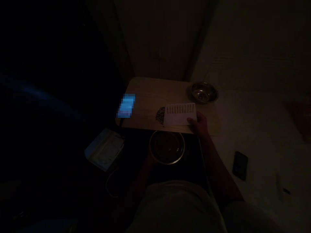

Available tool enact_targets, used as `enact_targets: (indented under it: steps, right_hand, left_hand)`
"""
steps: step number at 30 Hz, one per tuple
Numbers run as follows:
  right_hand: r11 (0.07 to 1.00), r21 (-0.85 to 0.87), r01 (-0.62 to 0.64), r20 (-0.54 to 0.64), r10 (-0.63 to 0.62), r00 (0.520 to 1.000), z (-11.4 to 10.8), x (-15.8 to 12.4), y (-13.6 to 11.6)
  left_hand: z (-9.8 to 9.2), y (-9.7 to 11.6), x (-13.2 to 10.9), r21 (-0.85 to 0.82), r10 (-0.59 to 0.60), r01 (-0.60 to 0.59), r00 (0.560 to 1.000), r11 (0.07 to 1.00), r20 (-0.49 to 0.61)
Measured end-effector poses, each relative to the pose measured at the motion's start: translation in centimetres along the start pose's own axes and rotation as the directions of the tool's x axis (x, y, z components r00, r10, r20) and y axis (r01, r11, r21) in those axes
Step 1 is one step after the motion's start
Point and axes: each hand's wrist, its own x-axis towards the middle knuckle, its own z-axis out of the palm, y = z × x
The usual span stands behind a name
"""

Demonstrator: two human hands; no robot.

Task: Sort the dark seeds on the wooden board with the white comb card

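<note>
My right hand (199,124) is closed on the right end of a flat white slotted piece (178,119), with a row of narrow openings along its far side. Against its left edge lies a heap of small dark grains or seeds (159,115) on the wooden tabletop (145,94). Just below the table's near edge is a round metal bowl (167,162), its inside dark. At the bowl's left side my left hand (152,158) grips the rim; its fingers are mostly lost in shadow. What the bowl contains is too dark to make out.
A second metal bowl (204,93) stands at the table's far right corner. On the left edge glows a blurred screen (126,106). A pale box (105,149) sits lower left with a cable near it. A dark phone (240,165) lies at right. The room is very dim.
</note>
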Motion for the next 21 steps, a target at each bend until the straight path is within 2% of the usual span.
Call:
enact_targets:
  steps: [5,10,14,18,21]
  right_hand:
    - [1.000,0.017,-0.024,0.020,0.024,1.000,0.07,0.03,-0.12]
    - [1.000,-0.001,-0.007,0.039,0.007,0.999,-0.03,0.13,0.03]
    - [1.000,-0.016,-0.006,0.039,0.006,0.999,-0.15,0.11,0.14]
    - [1.000,-0.010,-0.014,0.040,0.015,0.999,-0.14,0.06,0.09]
    - [1.000,-0.008,-0.009,0.036,0.009,0.999,-0.04,0.08,0.00]
  left_hand:
    - [-0.36,-0.13,0.02,0.008,0.101,-0.101,0.995,0.995,-0.007]
    - [-0.40,-0.19,0.14,0.004,0.009,-0.009,0.999,1.000,0.031]
    - [-0.38,-0.24,0.31,-0.005,0.068,-0.068,0.997,0.998,0.034]
    - [-0.28,-0.23,0.29,-0.024,0.015,-0.015,1.000,1.000,0.014]
    - [-0.15,-0.20,0.19,-0.034,0.024,-0.024,1.000,0.999,-0.002]
